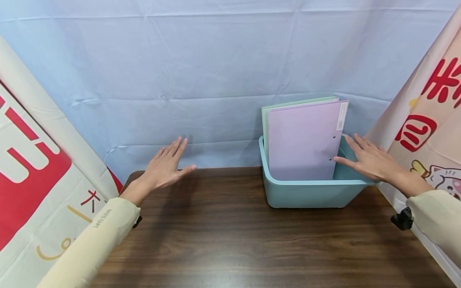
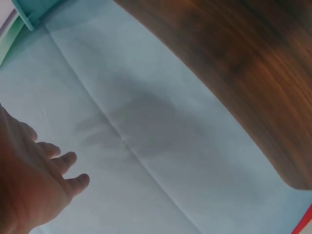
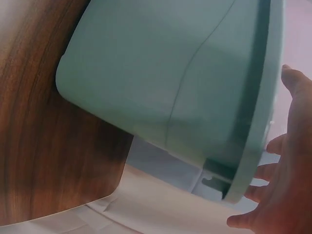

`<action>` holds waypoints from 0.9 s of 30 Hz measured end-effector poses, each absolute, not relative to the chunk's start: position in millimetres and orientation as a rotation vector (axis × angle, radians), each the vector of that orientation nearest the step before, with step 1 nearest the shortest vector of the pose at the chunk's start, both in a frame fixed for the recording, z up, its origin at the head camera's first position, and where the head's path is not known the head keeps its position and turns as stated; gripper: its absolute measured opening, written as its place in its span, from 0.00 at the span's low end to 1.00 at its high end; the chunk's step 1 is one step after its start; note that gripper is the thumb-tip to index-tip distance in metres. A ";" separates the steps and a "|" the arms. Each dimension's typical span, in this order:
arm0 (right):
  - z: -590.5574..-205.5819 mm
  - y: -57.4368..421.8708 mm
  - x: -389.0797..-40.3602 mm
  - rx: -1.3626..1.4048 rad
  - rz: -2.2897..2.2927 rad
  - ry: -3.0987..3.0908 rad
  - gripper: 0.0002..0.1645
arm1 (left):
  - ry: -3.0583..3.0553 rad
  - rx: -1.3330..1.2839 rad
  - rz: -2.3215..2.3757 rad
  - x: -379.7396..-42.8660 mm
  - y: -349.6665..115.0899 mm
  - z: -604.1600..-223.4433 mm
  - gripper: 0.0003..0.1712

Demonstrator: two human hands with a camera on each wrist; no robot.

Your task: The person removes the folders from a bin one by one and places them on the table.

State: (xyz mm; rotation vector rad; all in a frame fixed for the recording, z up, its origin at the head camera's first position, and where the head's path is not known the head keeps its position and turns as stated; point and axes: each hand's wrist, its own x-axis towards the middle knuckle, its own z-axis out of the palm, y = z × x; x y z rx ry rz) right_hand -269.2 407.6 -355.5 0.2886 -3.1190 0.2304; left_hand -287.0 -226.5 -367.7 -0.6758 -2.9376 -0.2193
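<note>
My left hand (image 1: 162, 168) hovers over the back left of the table, fingers extended and thumb apart, holding nothing. In the left wrist view the same hand (image 2: 36, 170) is seen in front of the blue cloth. On the right, my right hand (image 1: 371, 160) hangs with spread fingers above the right end of a teal plastic bin (image 1: 306, 196); whether it touches the rim cannot be told. Inside the bin stand a purple folder (image 1: 302, 140) with a white label and a green folder (image 1: 265, 120) behind it, both upright and leaning slightly.
A dark wood-grain table (image 1: 223, 240) carries the bin near its back edge. Pale blue cloth (image 1: 216, 72) hangs behind it. Printed banners flank both sides, a red and white one (image 1: 39, 180) on the left and a pinkish one (image 1: 432, 132) on the right.
</note>
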 end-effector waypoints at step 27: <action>-372.7 429.6 -291.8 0.319 0.346 -3.172 0.62 | -2.788 -0.904 -0.497 -297.7 -153.5 -374.5 0.59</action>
